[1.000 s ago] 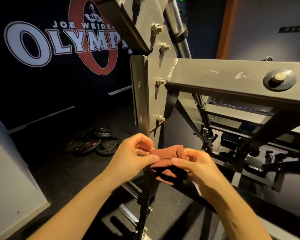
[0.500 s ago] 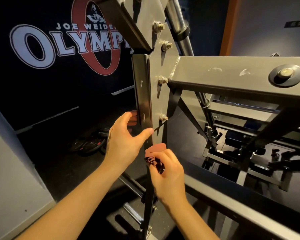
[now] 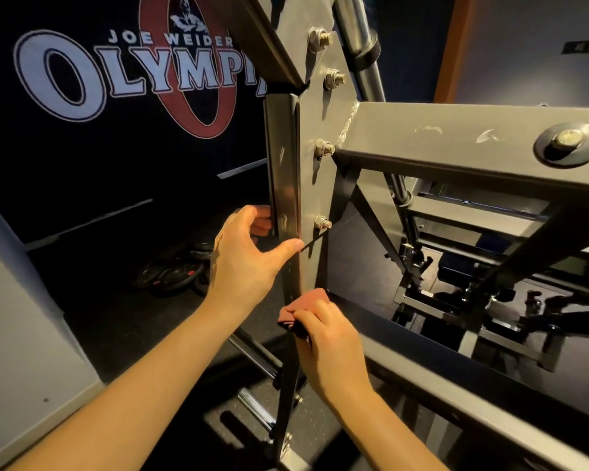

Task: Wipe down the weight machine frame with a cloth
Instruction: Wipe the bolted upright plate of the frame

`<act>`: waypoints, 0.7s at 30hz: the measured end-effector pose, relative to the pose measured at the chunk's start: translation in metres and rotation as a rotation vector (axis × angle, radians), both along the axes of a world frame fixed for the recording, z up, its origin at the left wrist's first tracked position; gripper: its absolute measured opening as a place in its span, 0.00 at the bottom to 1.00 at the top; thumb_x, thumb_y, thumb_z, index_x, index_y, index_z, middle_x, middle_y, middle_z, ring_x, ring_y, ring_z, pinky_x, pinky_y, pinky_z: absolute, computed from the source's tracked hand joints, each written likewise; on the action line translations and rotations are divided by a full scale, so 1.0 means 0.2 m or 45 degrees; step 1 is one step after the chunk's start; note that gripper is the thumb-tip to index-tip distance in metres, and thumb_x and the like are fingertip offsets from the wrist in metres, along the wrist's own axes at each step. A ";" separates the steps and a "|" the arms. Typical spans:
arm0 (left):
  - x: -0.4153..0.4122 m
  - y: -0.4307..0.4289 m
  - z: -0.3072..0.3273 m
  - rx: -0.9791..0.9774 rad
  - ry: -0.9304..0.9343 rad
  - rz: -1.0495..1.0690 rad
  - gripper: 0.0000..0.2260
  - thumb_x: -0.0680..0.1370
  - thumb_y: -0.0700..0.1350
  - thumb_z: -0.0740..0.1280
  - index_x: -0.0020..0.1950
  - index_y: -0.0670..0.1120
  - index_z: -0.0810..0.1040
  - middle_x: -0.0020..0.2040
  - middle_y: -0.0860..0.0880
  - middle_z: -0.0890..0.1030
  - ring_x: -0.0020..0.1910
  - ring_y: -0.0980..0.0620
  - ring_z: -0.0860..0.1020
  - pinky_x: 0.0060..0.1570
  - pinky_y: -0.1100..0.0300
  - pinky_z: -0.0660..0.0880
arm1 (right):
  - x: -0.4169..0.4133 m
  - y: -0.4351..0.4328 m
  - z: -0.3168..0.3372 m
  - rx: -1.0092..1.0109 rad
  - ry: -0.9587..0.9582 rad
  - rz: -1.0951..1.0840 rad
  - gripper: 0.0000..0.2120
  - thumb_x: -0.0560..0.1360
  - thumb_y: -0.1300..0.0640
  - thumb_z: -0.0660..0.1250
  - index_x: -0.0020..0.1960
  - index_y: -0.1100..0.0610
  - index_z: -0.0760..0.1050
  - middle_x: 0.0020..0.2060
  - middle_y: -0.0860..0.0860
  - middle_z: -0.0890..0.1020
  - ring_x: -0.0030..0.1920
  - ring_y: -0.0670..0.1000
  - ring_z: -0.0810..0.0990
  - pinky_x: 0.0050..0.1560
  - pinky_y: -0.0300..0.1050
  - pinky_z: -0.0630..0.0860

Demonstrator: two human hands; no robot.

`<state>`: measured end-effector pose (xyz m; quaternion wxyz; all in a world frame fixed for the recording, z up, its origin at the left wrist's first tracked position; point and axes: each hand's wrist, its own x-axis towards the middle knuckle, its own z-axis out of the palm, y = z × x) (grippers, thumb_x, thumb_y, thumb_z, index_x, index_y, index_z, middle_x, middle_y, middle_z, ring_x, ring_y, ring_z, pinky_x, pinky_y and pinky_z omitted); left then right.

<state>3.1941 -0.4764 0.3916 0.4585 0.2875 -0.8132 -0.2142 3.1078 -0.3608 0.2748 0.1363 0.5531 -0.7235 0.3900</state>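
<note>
Two fingers of the left hand [image 3: 244,258] hide behind the frame upright [image 3: 284,185].

1. The left hand [image 3: 244,263] is raised ahead of the body, its forearm bare and reaching up from the lower left
2. Its fingers [image 3: 257,217] curl round the far side of the upright post [image 3: 283,185], and its thumb stretches across the near edge
3. The right hand [image 3: 327,338] sits lower, just beside the left wrist, knuckles up
4. Its fingers pinch a bunched red cloth [image 3: 301,305]
</note>
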 end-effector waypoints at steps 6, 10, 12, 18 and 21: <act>0.01 0.00 0.00 -0.005 -0.022 0.012 0.23 0.72 0.55 0.78 0.56 0.58 0.66 0.48 0.69 0.66 0.50 0.78 0.67 0.45 0.81 0.63 | -0.05 -0.03 0.11 -0.272 -0.203 -0.135 0.14 0.72 0.60 0.76 0.57 0.57 0.80 0.52 0.48 0.80 0.53 0.45 0.78 0.53 0.26 0.70; 0.01 0.00 0.00 0.000 -0.038 0.014 0.22 0.72 0.56 0.78 0.56 0.58 0.67 0.50 0.63 0.69 0.49 0.71 0.69 0.44 0.77 0.63 | -0.03 -0.01 0.05 -0.029 -0.194 0.010 0.14 0.72 0.58 0.78 0.57 0.51 0.81 0.55 0.44 0.81 0.56 0.42 0.78 0.57 0.36 0.78; 0.01 -0.01 0.00 0.017 -0.033 -0.001 0.21 0.72 0.56 0.78 0.57 0.57 0.68 0.53 0.60 0.72 0.50 0.65 0.71 0.46 0.75 0.63 | -0.07 0.02 0.08 0.085 -0.256 -0.015 0.14 0.74 0.55 0.76 0.59 0.48 0.81 0.54 0.40 0.80 0.54 0.38 0.76 0.55 0.32 0.77; 0.02 0.01 0.04 0.024 0.014 -0.012 0.21 0.74 0.55 0.76 0.64 0.54 0.75 0.56 0.60 0.74 0.52 0.65 0.71 0.49 0.76 0.64 | -0.22 0.08 0.42 -0.514 -0.704 -0.199 0.08 0.76 0.53 0.74 0.54 0.50 0.80 0.47 0.43 0.81 0.49 0.39 0.80 0.49 0.34 0.79; 0.01 0.03 0.07 -0.046 0.066 0.007 0.18 0.75 0.54 0.76 0.60 0.58 0.72 0.54 0.61 0.73 0.51 0.69 0.72 0.49 0.78 0.65 | -0.24 0.02 0.57 -0.724 -0.668 -0.204 0.07 0.78 0.54 0.73 0.55 0.52 0.79 0.47 0.46 0.82 0.50 0.41 0.81 0.50 0.36 0.80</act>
